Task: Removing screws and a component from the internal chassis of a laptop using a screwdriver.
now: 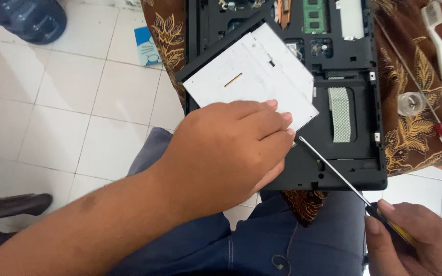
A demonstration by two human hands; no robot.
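At centre frame, our left hand [231, 153], fingers together, steadies the optical drive [254, 76]; lower right, our right hand [410, 245] grips the screwdriver [333, 171], tip at the drive's corner.

black laptop [354, 168], white drive [251, 76], brown leaf-patterned cloth [410, 133]

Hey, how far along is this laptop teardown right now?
Done: the laptop lies bottom up with its compartments uncovered. In hand: the left hand rests on the flat silver drive, and the right hand aims a screwdriver at its corner. Left: the drive still sits on the chassis.
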